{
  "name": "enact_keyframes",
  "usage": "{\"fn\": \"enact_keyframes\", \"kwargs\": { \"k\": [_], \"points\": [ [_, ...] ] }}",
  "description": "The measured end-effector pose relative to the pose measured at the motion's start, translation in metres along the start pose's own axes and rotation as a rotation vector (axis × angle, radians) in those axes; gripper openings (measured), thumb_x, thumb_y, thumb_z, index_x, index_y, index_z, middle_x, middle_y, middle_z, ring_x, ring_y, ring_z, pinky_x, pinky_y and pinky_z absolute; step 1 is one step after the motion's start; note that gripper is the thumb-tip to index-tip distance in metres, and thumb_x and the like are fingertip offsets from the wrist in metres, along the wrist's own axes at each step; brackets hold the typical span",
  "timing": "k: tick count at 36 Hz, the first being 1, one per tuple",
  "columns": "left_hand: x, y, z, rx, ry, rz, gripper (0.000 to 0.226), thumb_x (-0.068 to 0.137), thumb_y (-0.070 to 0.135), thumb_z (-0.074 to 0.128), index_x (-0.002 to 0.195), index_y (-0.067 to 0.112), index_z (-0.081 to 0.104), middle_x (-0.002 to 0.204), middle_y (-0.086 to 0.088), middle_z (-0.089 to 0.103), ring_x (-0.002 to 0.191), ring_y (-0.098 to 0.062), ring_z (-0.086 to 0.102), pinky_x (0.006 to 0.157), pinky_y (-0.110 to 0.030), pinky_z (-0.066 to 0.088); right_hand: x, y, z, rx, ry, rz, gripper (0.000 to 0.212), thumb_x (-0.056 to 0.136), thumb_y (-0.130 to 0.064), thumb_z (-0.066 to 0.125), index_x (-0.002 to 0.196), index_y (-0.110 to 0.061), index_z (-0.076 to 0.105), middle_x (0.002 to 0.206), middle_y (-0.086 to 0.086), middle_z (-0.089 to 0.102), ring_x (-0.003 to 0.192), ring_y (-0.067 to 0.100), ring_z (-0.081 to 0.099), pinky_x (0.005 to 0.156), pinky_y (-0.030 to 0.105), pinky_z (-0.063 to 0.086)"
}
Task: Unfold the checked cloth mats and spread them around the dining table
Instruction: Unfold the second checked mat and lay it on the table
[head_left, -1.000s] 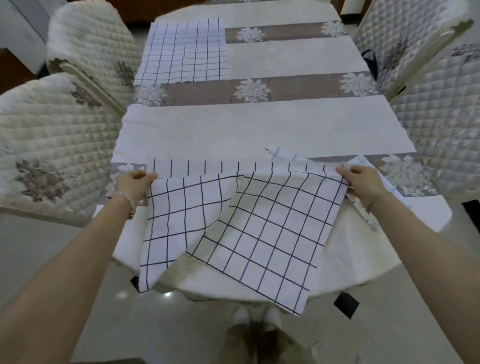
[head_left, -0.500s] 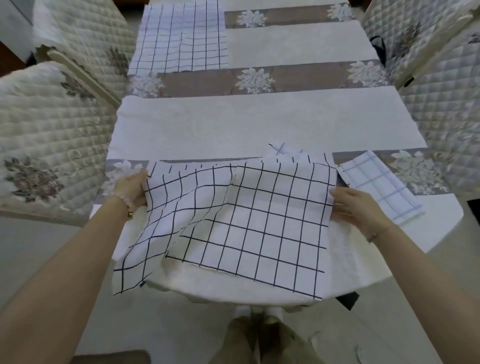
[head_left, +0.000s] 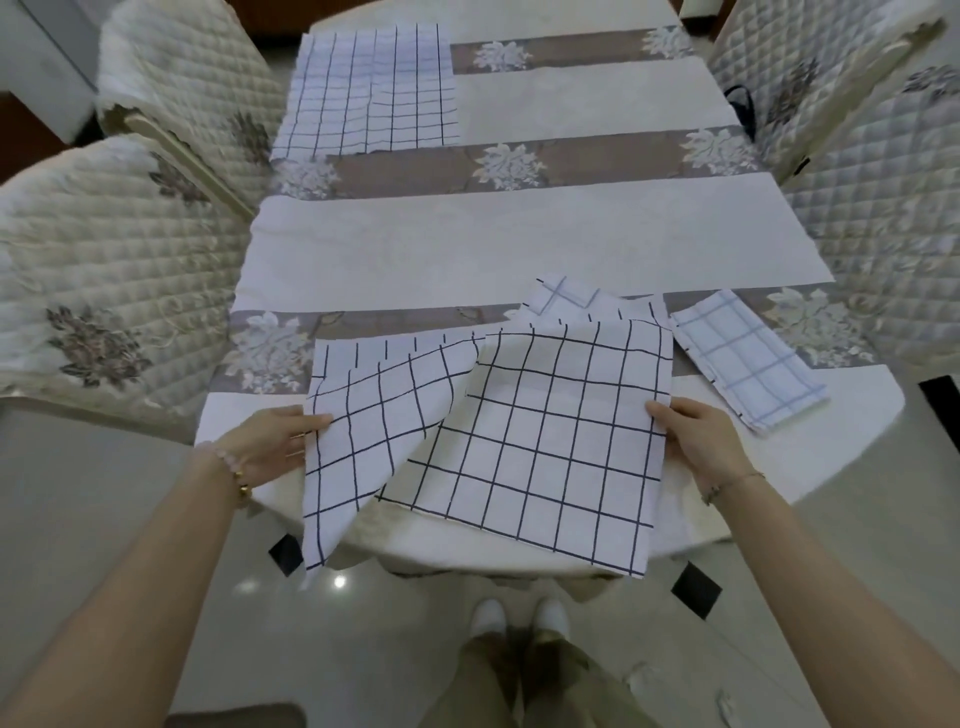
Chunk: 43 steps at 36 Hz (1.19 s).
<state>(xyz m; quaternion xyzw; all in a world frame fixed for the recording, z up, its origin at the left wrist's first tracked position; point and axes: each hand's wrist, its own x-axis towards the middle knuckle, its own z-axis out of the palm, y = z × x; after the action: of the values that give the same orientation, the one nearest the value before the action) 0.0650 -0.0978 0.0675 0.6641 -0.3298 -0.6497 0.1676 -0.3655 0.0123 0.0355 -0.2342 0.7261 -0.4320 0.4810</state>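
Hands spread wide, you pinch the half-open checked mat (head_left: 545, 441) at the dining table's (head_left: 519, 244) near end: left hand (head_left: 275, 441) on its left edge, right hand (head_left: 696, 441) on its right, thumbs on top, fingers tucked under. Three others show: a spread mat (head_left: 363, 93) far left, a folded mat (head_left: 748, 364) at right, a mat corner (head_left: 563, 301) peeking behind. Four quilted chairs (head_left: 104, 249) flank the table.

A half-unfolded checked mat (head_left: 545, 431) overhangs the near table (head_left: 519, 249) edge, a spread mat (head_left: 369, 93) lies far-left, a folded mat (head_left: 748, 358) right

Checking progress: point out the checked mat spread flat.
The far-left mat, lying flat. The near mat, gripped by left hand and right hand, hangs off the edge; the pale-blue mat is folded.
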Motion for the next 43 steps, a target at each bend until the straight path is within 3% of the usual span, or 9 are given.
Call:
{"fn": "enact_keyframes", "kwargs": {
  "k": [3, 8, 14, 19, 24, 28, 32, 38, 43],
  "points": [
    [-0.013, 0.004, -0.001, -0.057, 0.075, 0.093, 0.009, 0.09, 0.006, 0.057, 0.091, 0.011, 0.064, 0.079, 0.0, 0.074, 0.077, -0.015, 0.066, 0.074, -0.028, 0.049, -0.007, -0.005, -0.009, 0.027, 0.044, -0.037, 0.027, 0.087, -0.018, 0.064, 0.089, 0.008, 0.062, 0.083, 0.013, 0.055, 0.078, 0.024, 0.052, 0.074, 0.037, 0.048],
    [-0.051, 0.03, 0.003, -0.098, 0.186, 0.343, 0.014, 0.089, 0.002, 0.056, 0.089, 0.015, 0.06, 0.076, 0.003, 0.072, 0.067, -0.008, 0.067, 0.056, -0.018, 0.058, -0.029, -0.027, -0.039, 0.053, 0.114, -0.158, 0.016, 0.086, -0.026, 0.064, 0.084, -0.01, 0.06, 0.082, 0.012, 0.046, 0.077, 0.024, 0.042, 0.064, 0.034, 0.036],
    [-0.083, 0.061, 0.029, -0.04, 0.165, 0.565, 0.013, 0.089, 0.008, 0.06, 0.084, 0.018, 0.065, 0.083, 0.001, 0.066, 0.077, -0.014, 0.062, 0.077, -0.03, 0.052, -0.061, -0.046, -0.087, 0.16, 0.233, -0.222, 0.02, 0.089, -0.023, 0.061, 0.071, -0.016, 0.062, 0.072, 0.005, 0.055, 0.071, 0.018, 0.051, 0.053, 0.019, 0.049],
    [-0.087, 0.076, 0.08, 0.081, 0.173, 0.729, 0.015, 0.085, 0.01, 0.064, 0.075, 0.019, 0.062, 0.065, 0.005, 0.063, 0.065, -0.015, 0.055, 0.054, -0.019, 0.048, -0.095, -0.031, -0.135, 0.212, 0.393, -0.244, 0.018, 0.087, -0.026, 0.063, 0.071, -0.022, 0.071, 0.083, 0.005, 0.066, 0.08, 0.017, 0.057, 0.071, 0.029, 0.051],
    [-0.085, 0.078, 0.156, 0.166, 0.036, 0.789, 0.018, 0.088, 0.011, 0.062, 0.073, 0.02, 0.056, 0.077, -0.005, 0.059, 0.072, -0.017, 0.052, 0.064, -0.028, 0.043, -0.15, 0.003, -0.181, 0.33, 0.541, -0.244, 0.021, 0.072, -0.044, 0.071, 0.072, -0.023, 0.07, 0.072, -0.009, 0.066, 0.07, 0.005, 0.059, 0.054, 0.014, 0.051],
    [-0.087, 0.081, 0.22, 0.225, -0.097, 0.785, 0.017, 0.085, 0.023, 0.065, 0.07, 0.025, 0.057, 0.082, -0.01, 0.057, 0.078, -0.02, 0.051, 0.069, -0.036, 0.044, -0.19, 0.045, -0.214, 0.414, 0.725, -0.171, 0.01, 0.091, -0.019, 0.057, 0.085, -0.019, 0.065, 0.074, -0.007, 0.064, 0.071, 0.007, 0.056, 0.048, 0.011, 0.051],
    [-0.087, 0.082, 0.285, 0.288, -0.239, 0.744, 0.015, 0.082, 0.029, 0.066, 0.068, 0.028, 0.061, 0.078, -0.003, 0.059, 0.079, -0.021, 0.053, 0.071, -0.044, 0.045, -0.231, 0.083, -0.242, 0.464, 0.902, -0.1, 0.014, 0.091, -0.02, 0.058, 0.078, -0.021, 0.065, 0.06, -0.015, 0.069, 0.062, 0.0, 0.061, 0.049, 0.011, 0.051],
    [-0.102, 0.063, 0.386, 0.385, -0.492, 0.722, 0.008, 0.087, 0.019, 0.063, 0.081, 0.023, 0.061, 0.081, -0.001, 0.062, 0.076, -0.019, 0.058, 0.067, -0.032, 0.049, -0.29, 0.134, -0.275, 0.569, 1.119, -0.013, 0.015, 0.091, -0.018, 0.057, 0.077, -0.022, 0.064, 0.055, -0.017, 0.067, 0.054, -0.003, 0.061, 0.053, 0.014, 0.052],
    [-0.103, 0.033, 0.463, 0.526, -0.585, 0.718, 0.008, 0.084, 0.014, 0.066, 0.082, 0.02, 0.062, 0.084, -0.008, 0.063, 0.084, -0.025, 0.058, 0.078, -0.041, 0.049, -0.314, 0.191, -0.296, 0.569, 1.235, 0.104, 0.012, 0.091, -0.019, 0.057, 0.095, -0.013, 0.067, 0.084, 0.003, 0.064, 0.072, 0.01, 0.057, 0.07, 0.028, 0.048]
  ]
}}
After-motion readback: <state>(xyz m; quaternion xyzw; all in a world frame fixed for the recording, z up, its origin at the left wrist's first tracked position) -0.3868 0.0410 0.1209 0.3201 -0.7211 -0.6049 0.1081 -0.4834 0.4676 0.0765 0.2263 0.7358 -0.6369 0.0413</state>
